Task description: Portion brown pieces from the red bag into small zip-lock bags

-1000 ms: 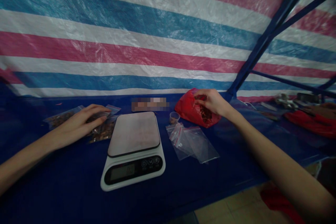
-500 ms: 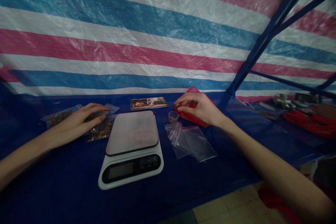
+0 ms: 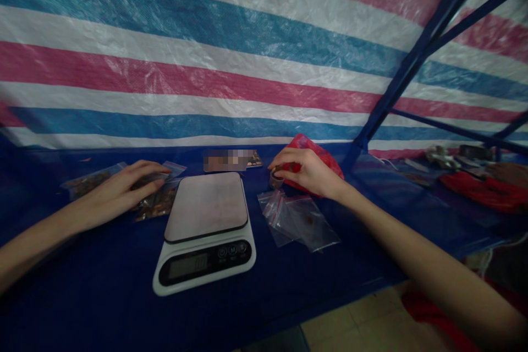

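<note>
My left hand (image 3: 134, 187) lies with its fingers stretched out over zip bags of brown pieces (image 3: 154, 204), left of a white digital kitchen scale (image 3: 208, 206). The scale's plate is bare. My right hand (image 3: 311, 173) is closed in a pinch on small brown pieces (image 3: 282, 169), whose kind I cannot make out. Its fingertips are right above a small clear cup (image 3: 276, 181) and partly hide the rim. A red plastic bag (image 3: 317, 148) lies behind and under this hand. In front, clear zip bags (image 3: 297, 220) overlap, with one brown bit on the top one.
A phone (image 3: 254, 158) lies behind the scale. Blue metal bars (image 3: 388, 93) rise at the right in front of a striped tarp (image 3: 206, 77). Farther right, a person's hand (image 3: 511, 173) is near a red bag (image 3: 474, 190). The blue table's front edge (image 3: 330, 308) runs below.
My right hand has shifted slightly left and down, from the red bag to over the cup. A brown bit now shows on the clear zip bags. The left hand stays put.
</note>
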Motion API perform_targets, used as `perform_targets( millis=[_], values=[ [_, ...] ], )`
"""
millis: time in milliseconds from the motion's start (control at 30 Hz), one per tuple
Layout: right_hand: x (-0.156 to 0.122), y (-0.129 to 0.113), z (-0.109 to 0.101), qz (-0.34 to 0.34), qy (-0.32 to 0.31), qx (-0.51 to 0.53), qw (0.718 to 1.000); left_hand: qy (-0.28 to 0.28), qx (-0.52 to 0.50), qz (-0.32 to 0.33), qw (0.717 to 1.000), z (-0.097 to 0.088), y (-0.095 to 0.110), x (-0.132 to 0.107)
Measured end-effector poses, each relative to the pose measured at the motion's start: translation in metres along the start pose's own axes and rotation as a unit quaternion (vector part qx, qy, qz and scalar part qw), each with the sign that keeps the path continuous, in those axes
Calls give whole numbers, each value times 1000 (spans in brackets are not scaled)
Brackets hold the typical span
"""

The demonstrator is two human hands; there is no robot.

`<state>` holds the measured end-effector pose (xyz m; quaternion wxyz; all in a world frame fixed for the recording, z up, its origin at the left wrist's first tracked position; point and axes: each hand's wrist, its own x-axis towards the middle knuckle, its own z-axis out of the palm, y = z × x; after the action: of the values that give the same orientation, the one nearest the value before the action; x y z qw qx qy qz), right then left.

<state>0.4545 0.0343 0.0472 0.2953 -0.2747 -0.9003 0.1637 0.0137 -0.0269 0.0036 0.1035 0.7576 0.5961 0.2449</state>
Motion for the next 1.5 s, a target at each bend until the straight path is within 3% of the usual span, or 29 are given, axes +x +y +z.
perform_targets(
  millis=[233, 367, 467, 533, 600, 700, 800, 933, 1033, 1133, 1367, 1500],
  values=[
    [0, 3, -4, 4, -8, -8, 1000, -8, 5, 3, 1000, -1, 4, 0],
    [-3, -7, -27, 14, -15, -6, 1000, -15, 9, -7, 1000, 0, 2, 2],
    [-14, -15, -50, 80, -147, 53, 985, -22, 9, -5, 1000, 0, 0, 2],
    [-23, -17, -57, 119, -279, 95, 948, -24, 9, -2, 1000, 0, -1, 1],
    [-30, -17, -55, 142, -357, 110, 917, -18, 4, -3, 1000, 1, -2, 1],
    [-32, -12, -42, 157, -394, 102, 900, 0, -4, 4, 1000, 4, -5, 1],
    [-31, -5, -33, 134, -400, 91, 902, 6, -8, 8, 1000, 5, -7, 2],
    [-25, -5, -31, 72, -327, 71, 940, 8, 2, 16, 1000, 3, -3, 3],
    [-17, -13, -26, 65, -136, 81, 985, 15, 7, 18, 1000, 4, -1, 2],
    [-9, -16, -15, 86, 20, 95, 992, 17, 6, 26, 999, 5, -1, 1],
    [-7, 4, 5, 73, 65, 36, 995, 1, 20, 20, 1000, 9, -6, -3],
    [-7, 5, 8, 48, 59, 12, 997, 4, 14, -5, 1000, 14, -7, -4]
  ],
)
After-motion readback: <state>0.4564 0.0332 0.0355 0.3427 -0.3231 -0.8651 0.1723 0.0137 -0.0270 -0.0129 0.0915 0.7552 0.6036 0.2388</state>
